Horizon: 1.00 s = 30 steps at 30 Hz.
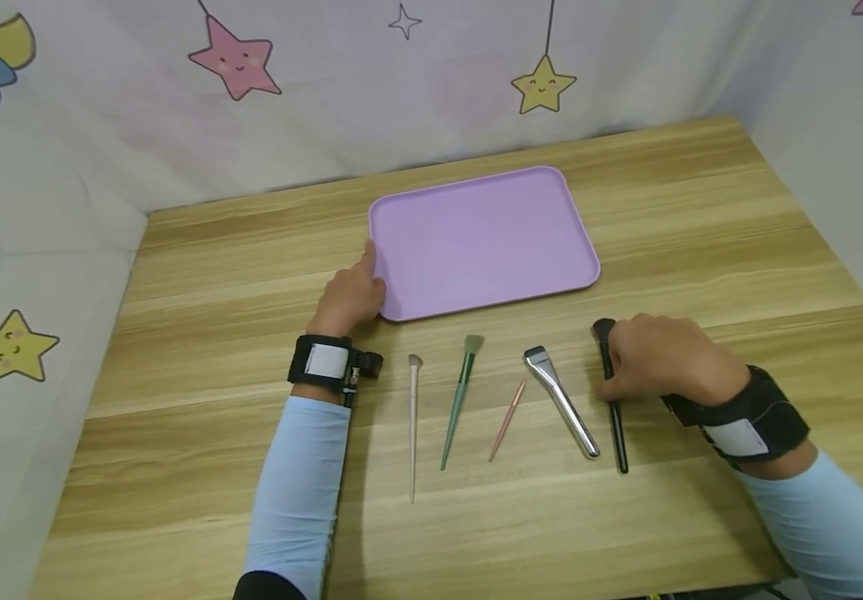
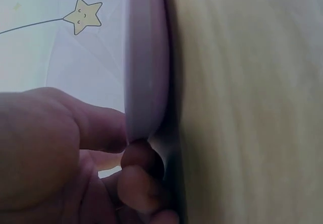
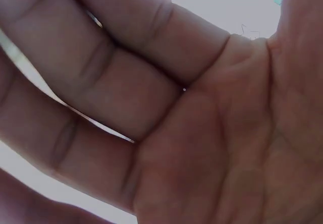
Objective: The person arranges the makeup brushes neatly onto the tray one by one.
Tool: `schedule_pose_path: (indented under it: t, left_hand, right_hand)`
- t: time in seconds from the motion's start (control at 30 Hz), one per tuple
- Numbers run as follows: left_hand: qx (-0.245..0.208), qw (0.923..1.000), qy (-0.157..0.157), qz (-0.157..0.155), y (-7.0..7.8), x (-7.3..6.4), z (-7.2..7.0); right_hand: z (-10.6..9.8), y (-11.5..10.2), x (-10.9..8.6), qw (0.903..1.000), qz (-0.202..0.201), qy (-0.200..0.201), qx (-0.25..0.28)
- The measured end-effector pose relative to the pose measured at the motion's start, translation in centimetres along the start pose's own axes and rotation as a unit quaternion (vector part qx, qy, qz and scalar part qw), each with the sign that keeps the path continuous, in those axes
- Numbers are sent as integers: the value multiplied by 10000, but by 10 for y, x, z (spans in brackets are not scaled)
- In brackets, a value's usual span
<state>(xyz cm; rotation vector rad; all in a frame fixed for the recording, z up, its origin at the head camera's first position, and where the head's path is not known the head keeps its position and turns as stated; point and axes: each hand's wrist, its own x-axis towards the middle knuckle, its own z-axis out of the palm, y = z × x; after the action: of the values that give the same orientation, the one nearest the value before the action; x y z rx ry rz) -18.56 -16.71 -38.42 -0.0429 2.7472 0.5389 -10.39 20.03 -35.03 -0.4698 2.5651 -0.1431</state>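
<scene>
At the left rim of a lilac tray [image 1: 484, 242], my left hand [image 1: 351, 293] pinches the edge. In the left wrist view, the thumb lies against the tray's upper side [image 2: 144, 57] and curled fingers meet the rim. My right hand [image 1: 664, 358] is over a black makeup brush [image 1: 617, 433], with its thumb and fingertips at the handle. The right wrist view shows mostly palm and fingers [image 3: 151, 37]; the brush is hidden there. Left of it lie a silver flat brush [image 1: 569, 412], a small pink brush [image 1: 508, 421], a green brush [image 1: 458, 408] and a pale slim brush [image 1: 413, 433].
Everything lies on a wood-grain table [image 1: 198, 467]. A white curtain [image 1: 371, 108] with star drawings hangs along its back and sides. Both wrists wear black straps, and a small camera [image 1: 366, 363] sticks out at the left one.
</scene>
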Motion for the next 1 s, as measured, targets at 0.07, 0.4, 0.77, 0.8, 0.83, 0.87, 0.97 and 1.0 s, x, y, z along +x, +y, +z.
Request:
schedule_pose_path:
  t: [0.07, 0.4, 0.77, 0.8, 0.83, 0.87, 0.97, 1.0]
  left_hand:
    - [6, 10000, -11, -16, 0, 1, 1]
    - [-9, 9999, 45, -131, 5, 2, 1]
    - [92, 9998, 149, -134, 8, 6, 4]
    - [92, 9998, 148, -133, 9, 7, 4]
    - [88, 9998, 148, -129, 9, 7, 4]
    - [95, 9998, 144, -119, 9, 7, 5]
    - [89, 9998, 139, -129, 10, 8, 5]
    - [83, 9998, 127, -129, 10, 8, 5]
  right_hand:
    - [1, 1, 1, 10000, -37, -7, 7]
    - [0, 8, 7, 9983, -387, -222, 364]
    - [-8, 14, 11, 9946, -604, 184, 823]
    - [-9, 15, 12, 9938, -650, 288, 857]
    - [-10, 15, 13, 9926, -700, 386, 910]
    - [-10, 16, 13, 9916, -743, 487, 945]
    - [-12, 17, 16, 9887, -780, 772, 1018]
    - [-12, 18, 17, 9879, -774, 861, 1030]
